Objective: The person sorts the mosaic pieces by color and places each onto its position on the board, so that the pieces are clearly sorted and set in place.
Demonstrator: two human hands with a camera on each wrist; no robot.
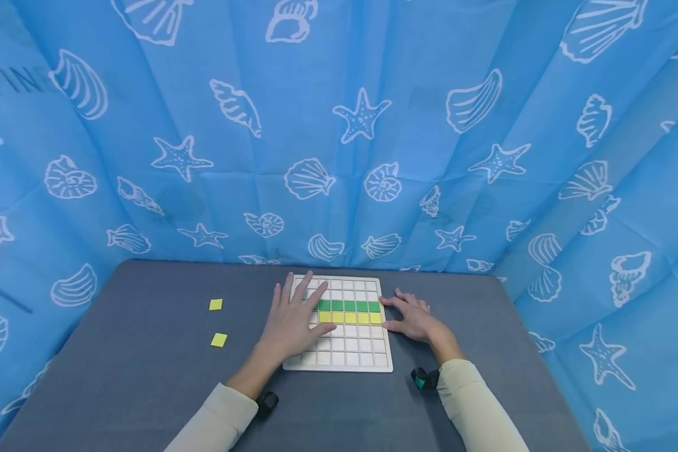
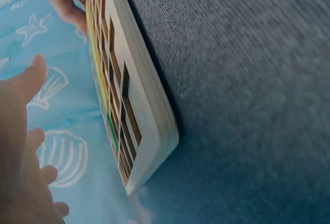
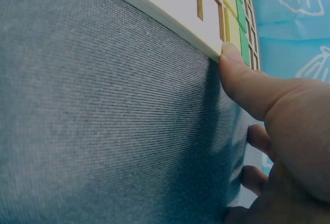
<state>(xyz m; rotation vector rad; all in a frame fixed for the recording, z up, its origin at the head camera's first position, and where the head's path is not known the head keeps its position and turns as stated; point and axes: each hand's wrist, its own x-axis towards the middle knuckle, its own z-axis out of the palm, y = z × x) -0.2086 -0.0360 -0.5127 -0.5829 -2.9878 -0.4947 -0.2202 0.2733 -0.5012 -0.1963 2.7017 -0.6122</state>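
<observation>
A pale wooden grid board lies flat on the table. Across its middle run a row of green square tiles and, just nearer, a row of yellow square tiles. With fingers spread, my left hand reaches over the board's left side and hides the left ends of both rows. My right hand is at the right edge, thumb and index finger apart by the row ends. In the right wrist view its thumb touches the rim beside the yellow tiles, while the other fingers hang loosely bent.
Two loose yellow tiles, a far one and a nearer one, lie on the grey table left of the board. A blue shell-print curtain hangs behind and at both sides.
</observation>
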